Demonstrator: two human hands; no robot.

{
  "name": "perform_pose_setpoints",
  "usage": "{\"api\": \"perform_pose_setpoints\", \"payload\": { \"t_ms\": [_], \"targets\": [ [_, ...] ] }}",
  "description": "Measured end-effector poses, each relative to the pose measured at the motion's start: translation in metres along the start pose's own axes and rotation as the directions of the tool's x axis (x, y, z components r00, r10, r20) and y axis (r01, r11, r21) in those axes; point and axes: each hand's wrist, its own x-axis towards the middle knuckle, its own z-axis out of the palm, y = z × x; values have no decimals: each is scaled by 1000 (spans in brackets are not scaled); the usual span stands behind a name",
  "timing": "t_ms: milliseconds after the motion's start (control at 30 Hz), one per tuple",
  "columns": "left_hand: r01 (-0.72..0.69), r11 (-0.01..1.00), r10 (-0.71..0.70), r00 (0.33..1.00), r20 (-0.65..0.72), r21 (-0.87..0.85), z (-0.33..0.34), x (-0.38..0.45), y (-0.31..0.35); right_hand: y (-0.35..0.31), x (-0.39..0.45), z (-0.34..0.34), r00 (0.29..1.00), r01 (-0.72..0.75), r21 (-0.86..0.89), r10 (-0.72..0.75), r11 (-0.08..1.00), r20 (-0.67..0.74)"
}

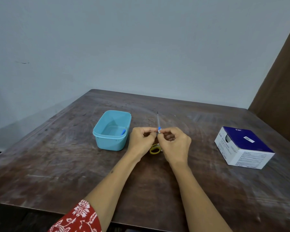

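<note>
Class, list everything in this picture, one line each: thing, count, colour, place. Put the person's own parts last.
table: one, dark brown, under everything.
tub: one, light blue, left of centre.
small piece: one, blue, inside the tub.
needle-like stick: one, grey with blue base, centre.
scissors: one pair, yellow handles, centre, partly hidden.
box: one, white and dark blue, table's right.
wall: one, pale grey-blue, behind.
sleeve: one, red with white pattern, bottom left.
left-hand grip: one, pinching the stick.
right-hand grip: one, pinching the stick.

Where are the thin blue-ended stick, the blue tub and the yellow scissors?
thin blue-ended stick (159,129), head view, its blue end.
blue tub (107,144), head view, its front wall.
yellow scissors (155,153), head view, the handle loop.
</note>
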Motion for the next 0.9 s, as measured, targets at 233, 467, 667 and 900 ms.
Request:
{"api": "perform_pose_setpoints", "payload": {
  "t_ms": [233, 467, 667, 900],
  "targets": [
    [85, 974, -86, 996, 3, -208, 1, -2, 8, 0, 0, 0, 999, 20, -12, -19, 1000, 32],
    [19, 987, -27, 998, -49, -159, 1, -1, 4, 0, -1, 0, 993, -70, -2, 70, 998, 98],
    [5, 990, -15, 998, -64, -140, -1, 1, 3, -1, -1, 0, 994, -4, -23, 6, 1000, 106],
    [-2, 992, -5, 998, -61, -123, 0, 0, 4, -8, 2, -4, 959, -285, 220, 278, 933, 60]
  ]
}}
